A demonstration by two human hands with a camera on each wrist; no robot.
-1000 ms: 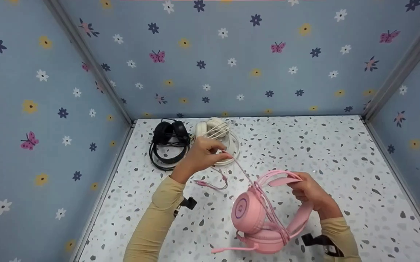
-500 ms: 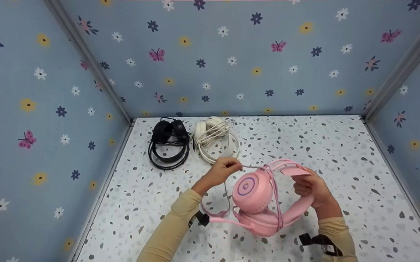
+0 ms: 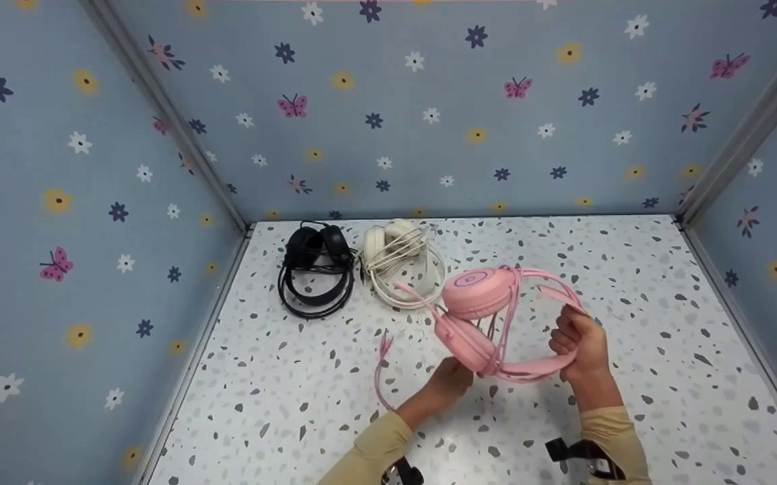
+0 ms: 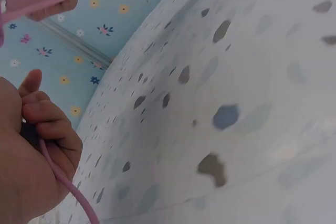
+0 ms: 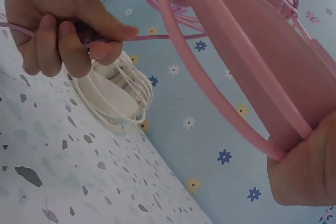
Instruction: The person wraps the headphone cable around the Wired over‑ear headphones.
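Pink headphones [image 3: 479, 293] with a microphone boom are held above the table, tilted, their band toward the right. My right hand [image 3: 583, 343] grips the headband [image 5: 252, 61]. Several turns of pink cable are wrapped around the earcups and band. Below the lower earcup, my left hand [image 3: 445, 387] pinches the loose cable [image 5: 152, 37] between thumb and fingers, as the right wrist view shows. The cable's free end [image 3: 381, 377] trails out past the left wrist, to the left. In the left wrist view that cable [image 4: 73, 190] runs out of the curled left hand [image 4: 37, 150].
Black headphones [image 3: 317, 269] with a bundled cable lie at the back left of the speckled table [image 3: 280, 397]. White headphones [image 3: 401, 263] with a wrapped cable lie beside them. Flowered walls [image 3: 428, 108] enclose the table at the back and both sides.
My left hand has carried the cable down from above the headphones to beneath them. The right hand has tipped the headphones, whose earcups have risen and come nearer the white pair.
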